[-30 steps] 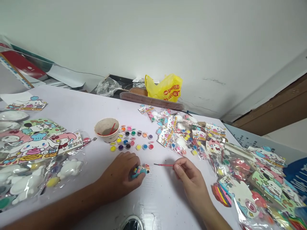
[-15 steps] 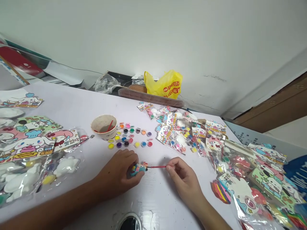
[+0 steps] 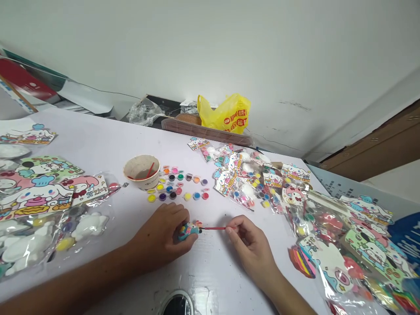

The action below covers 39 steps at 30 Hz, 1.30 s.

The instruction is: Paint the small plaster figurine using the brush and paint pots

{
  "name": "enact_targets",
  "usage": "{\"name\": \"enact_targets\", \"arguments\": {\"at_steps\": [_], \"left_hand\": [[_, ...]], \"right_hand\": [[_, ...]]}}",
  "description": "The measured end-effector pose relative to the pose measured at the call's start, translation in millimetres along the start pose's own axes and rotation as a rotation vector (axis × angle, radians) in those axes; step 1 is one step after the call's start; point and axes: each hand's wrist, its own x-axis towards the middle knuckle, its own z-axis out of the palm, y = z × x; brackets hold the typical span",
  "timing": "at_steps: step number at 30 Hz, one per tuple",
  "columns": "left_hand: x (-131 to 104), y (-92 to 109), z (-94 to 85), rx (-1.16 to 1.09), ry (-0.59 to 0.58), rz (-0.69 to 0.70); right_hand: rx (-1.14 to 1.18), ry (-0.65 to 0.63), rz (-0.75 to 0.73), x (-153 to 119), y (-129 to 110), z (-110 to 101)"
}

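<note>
A small painted figurine (image 3: 189, 229), mostly light blue with pink and yellow spots, lies in the grip of my left hand (image 3: 167, 232); the fingers cover much of it. My right hand (image 3: 247, 238) pinches a thin red paintbrush (image 3: 215, 228) between thumb and fingertips. The dark brush tip touches or nearly touches the figurine's right end. Beyond my left hand stand strips of small open paint pots (image 3: 173, 195) in several colours. A paper cup (image 3: 142, 172) of greyish water holds red sticks, perhaps brushes.
Bagged white figurines with paint pots (image 3: 29, 245) cover the left side. More bagged kits (image 3: 246, 175) spread across the right. A painted rainbow piece (image 3: 301, 261) sits near my right forearm. A yellow plastic bag (image 3: 225, 114) stands behind the table's far edge. A dark round object (image 3: 177, 303) lies at the front.
Both hands keep nearly the same place, the brush tip still at the figurine. The view has shifted very slightly.
</note>
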Motion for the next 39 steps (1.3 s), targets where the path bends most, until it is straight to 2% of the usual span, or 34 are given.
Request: {"name": "enact_targets", "arguments": {"at_steps": [27, 39], "left_hand": [[0.6, -0.1, -0.2, -0.035, -0.018, -0.021], [-1.3, -2.3, 1.1, -0.025, -0.007, -0.008]], "right_hand": [[-0.007, -0.009, -0.047, -2.5, 3.9, -4.2], [-0.002, 0.031, -0.036, 0.0, 4.8, -4.0]]}}
